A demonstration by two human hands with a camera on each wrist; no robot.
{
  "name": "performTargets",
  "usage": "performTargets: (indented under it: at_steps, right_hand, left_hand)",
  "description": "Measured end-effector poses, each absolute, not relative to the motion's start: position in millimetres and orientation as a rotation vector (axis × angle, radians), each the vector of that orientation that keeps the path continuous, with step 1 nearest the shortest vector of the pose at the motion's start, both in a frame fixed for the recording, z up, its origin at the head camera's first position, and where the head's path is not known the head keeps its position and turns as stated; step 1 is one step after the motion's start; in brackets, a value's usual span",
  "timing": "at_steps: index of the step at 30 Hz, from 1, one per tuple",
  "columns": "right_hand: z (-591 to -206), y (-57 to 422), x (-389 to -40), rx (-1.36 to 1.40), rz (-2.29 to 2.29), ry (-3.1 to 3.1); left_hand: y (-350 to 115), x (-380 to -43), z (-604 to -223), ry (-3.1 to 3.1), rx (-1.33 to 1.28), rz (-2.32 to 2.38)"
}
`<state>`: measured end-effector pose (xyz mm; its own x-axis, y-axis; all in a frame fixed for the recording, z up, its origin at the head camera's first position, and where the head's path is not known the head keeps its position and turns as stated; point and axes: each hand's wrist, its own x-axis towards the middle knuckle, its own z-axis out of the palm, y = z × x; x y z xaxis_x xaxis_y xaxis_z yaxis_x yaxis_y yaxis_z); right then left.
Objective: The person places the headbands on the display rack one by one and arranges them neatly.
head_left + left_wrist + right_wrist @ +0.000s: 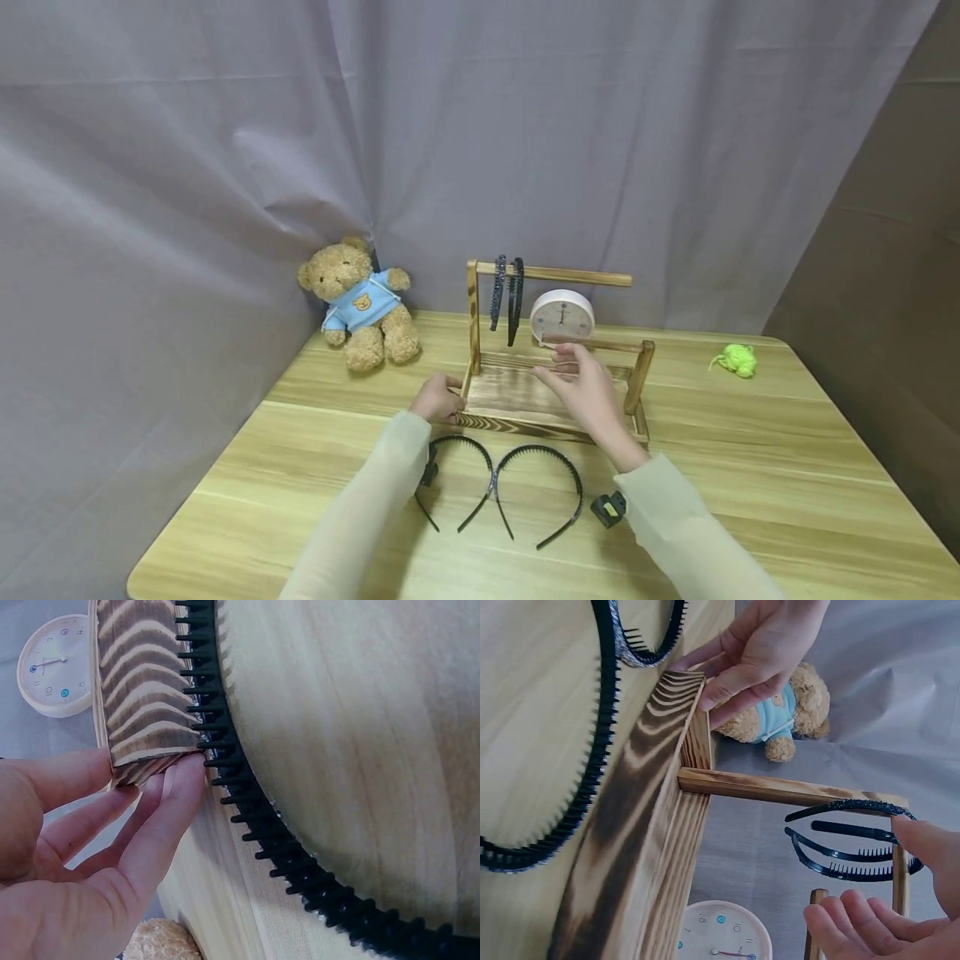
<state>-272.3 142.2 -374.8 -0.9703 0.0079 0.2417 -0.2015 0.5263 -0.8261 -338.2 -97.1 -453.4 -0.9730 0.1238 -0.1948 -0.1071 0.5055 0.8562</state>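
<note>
A wooden headband rack [510, 425] stands mid-table, with a tray base, a tall left post and a top bar. My left hand [438, 398] holds the left front corner of the base; in the left wrist view, thumb and fingers [172, 787] pinch its end. Over the base hovers my right hand [585, 392], fingers loosely bent with a gap between thumb and fingertips, nothing held. Two dark headbands [516, 300] hang near the left end of the bar. In front of the rack, two black toothed headbands [538, 450] lie side by side on the table.
A teddy bear [363, 300] in a blue shirt sits at the back left. Behind the rack is a round white clock [562, 315]. Bright green yarn [738, 360] lies at the right. Grey curtain [525, 150] closes off the back of the wooden table [750, 500].
</note>
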Motion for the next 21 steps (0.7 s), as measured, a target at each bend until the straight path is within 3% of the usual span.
performTargets:
  at_steps: [21]
  right_hand:
    - [-401, 169, -242, 0.189, 1.240, -2.697]
  left_hand:
    - [-96, -338, -453, 2.536, 0.006, 1.430]
